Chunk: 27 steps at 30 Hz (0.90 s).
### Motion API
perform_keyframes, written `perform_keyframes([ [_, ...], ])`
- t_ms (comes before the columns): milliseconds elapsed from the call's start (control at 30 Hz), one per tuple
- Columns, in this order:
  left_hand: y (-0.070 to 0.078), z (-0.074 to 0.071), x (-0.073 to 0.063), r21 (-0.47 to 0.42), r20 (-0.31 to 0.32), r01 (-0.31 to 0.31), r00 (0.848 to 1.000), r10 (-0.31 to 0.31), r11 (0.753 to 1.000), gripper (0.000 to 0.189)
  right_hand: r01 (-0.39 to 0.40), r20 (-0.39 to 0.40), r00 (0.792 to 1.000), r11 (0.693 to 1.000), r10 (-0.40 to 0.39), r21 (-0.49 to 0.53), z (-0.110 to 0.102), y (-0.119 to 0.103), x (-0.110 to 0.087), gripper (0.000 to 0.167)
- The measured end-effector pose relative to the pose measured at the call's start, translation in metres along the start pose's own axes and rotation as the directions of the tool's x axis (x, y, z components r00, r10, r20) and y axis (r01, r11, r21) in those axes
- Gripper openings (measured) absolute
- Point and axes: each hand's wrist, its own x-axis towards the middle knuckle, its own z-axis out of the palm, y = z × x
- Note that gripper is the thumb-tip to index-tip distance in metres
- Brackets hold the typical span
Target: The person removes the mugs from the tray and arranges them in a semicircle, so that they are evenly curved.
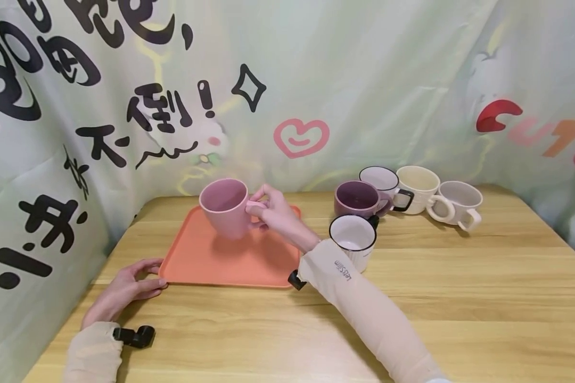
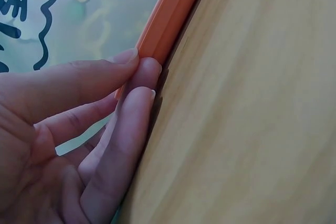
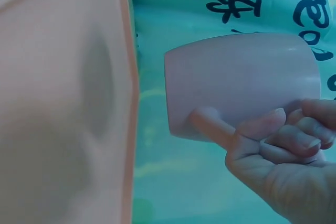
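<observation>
An orange tray (image 1: 201, 268) lies flat on the wooden table. Its near left corner is pinched by my left hand (image 1: 124, 287); in the left wrist view the thumb is over the rim and a finger lies under it (image 2: 68, 129). Above the tray, my right hand (image 1: 282, 215) grips a pink mug (image 1: 227, 221) by its handle. The mug is upright and slightly tilted, its mouth facing up. A gap between mug (image 3: 241, 82) and tray (image 3: 126, 129) shows in the right wrist view, with the mug's shadow on the tray.
Right of the tray stand a white mug with a black rim (image 1: 359, 258), a purple mug (image 1: 340, 205), another black-rimmed white mug (image 1: 378, 181), a cream mug (image 1: 417, 197) and an off-white mug (image 1: 460, 207). A printed curtain (image 1: 364, 80) hangs behind the table (image 1: 460, 298).
</observation>
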Motion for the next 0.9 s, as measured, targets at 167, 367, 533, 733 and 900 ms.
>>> perform_keyframes([
  [167,-0.002,0.001,0.001,-0.001,-0.002,0.003,1.0,-0.003,1.0,0.072,0.021,-0.021,1.0,0.999,-0.022,-0.029,-0.008,-0.005,-0.007,0.013],
  [367,-0.001,0.0,0.001,-0.006,-0.006,0.003,1.0,-0.004,1.0,0.072,0.035,-0.053,0.998,0.999,-0.037,-0.032,-0.019,-0.014,-0.011,0.014],
  [533,-0.001,0.0,0.001,-0.006,-0.003,0.011,1.0,-0.011,1.0,0.072,0.041,-0.064,0.997,0.998,-0.044,-0.042,-0.03,-0.021,-0.016,0.013],
  [733,-0.001,-0.001,0.0,0.009,0.0,0.016,1.0,-0.016,1.0,0.072,0.041,-0.085,0.995,0.997,-0.046,-0.061,-0.043,-0.029,-0.024,0.013],
  [900,0.0,0.0,0.0,0.004,-0.003,0.025,1.0,-0.025,1.0,0.073,0.04,-0.105,0.993,0.996,-0.047,-0.074,-0.055,-0.035,-0.032,0.012],
])
